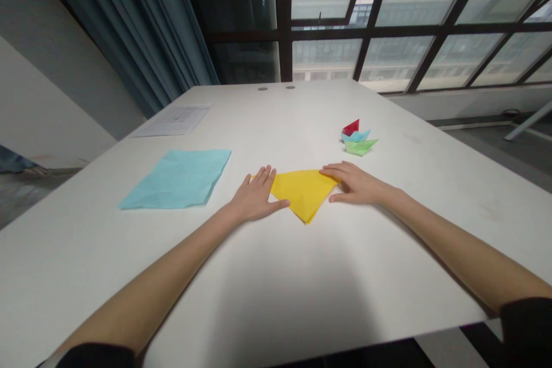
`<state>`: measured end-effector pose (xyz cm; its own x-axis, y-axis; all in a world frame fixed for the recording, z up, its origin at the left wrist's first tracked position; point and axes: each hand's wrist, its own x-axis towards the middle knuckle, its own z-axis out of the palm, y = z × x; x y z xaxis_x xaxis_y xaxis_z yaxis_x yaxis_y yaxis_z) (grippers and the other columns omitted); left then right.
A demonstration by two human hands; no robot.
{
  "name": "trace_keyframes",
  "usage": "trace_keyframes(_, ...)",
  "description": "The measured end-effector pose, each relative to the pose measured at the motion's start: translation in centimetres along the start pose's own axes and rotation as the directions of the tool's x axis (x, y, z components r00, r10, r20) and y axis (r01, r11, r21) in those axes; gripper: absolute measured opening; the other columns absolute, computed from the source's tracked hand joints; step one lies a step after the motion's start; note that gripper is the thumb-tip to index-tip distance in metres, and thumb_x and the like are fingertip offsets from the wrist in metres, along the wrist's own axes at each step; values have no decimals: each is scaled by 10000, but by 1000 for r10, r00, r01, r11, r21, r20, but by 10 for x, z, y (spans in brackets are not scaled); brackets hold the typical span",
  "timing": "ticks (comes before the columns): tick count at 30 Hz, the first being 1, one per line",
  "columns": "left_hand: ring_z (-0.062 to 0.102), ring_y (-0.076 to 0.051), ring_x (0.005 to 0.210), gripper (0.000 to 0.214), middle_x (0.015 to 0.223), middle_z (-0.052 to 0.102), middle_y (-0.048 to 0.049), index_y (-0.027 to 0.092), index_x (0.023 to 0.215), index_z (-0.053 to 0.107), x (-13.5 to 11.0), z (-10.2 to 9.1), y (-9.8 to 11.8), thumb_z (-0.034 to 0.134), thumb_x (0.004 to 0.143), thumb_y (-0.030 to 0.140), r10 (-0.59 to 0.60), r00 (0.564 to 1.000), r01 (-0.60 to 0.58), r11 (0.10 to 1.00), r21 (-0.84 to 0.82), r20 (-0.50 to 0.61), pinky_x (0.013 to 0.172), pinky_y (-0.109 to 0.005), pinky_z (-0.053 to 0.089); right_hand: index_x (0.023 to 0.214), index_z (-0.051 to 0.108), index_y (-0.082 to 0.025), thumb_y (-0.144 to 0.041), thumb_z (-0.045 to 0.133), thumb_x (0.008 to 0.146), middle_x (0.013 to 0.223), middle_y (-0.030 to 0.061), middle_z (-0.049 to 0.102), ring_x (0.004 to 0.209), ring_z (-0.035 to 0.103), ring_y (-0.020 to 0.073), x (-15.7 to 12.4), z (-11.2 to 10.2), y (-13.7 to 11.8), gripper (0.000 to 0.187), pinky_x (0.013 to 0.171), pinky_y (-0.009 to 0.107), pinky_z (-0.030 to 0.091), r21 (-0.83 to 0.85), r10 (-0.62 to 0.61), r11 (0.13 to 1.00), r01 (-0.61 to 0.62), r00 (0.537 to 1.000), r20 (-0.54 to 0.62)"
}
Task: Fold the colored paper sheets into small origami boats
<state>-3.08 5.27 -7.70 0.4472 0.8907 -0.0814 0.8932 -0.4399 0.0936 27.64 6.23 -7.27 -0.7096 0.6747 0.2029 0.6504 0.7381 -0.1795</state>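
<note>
A yellow paper (302, 192), folded into a triangle with its tip pointing toward me, lies on the white table (276, 276). My left hand (255, 198) rests flat on the triangle's left corner, fingers stretched out and thumb along the lower edge. On the right corner my right hand (354, 182) presses down flat, fingers extended over the top edge. Neither hand grips anything.
A light blue sheet (179, 178) lies to the left. Three small folded paper pieces, red (351, 127), blue (356, 135) and green (360, 146), sit at the back right. A white printed sheet (172, 121) lies far left. Dark curtains and large windows stand beyond the table.
</note>
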Motion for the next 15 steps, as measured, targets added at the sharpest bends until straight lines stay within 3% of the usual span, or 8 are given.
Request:
trace_keyframes(4, 101, -324, 1391, 1012, 1510, 88, -169, 94, 1453, 125, 1, 2, -1, 266, 730, 788, -1, 1000, 1, 1000, -11, -1, 1086, -510, 122, 1297, 478, -151, -583, 522, 794, 1297, 181, 511, 1169, 487, 302, 2, -3, 0, 664, 982, 464, 367, -12, -43, 999, 42, 994, -98)
trace_keyframes(15, 99, -320, 1392, 1020, 1511, 92, -164, 84, 1451, 121, -1, 1, -1, 257, 729, 790, 3, 1000, -3, 1000, -4, -3, 1085, -520, 129, 1218, 532, -179, -521, 508, 832, 1190, 151, 582, 1088, 538, 277, 2, -3, 2, 516, 922, 453, 412, 2, -86, 996, 88, 978, -189)
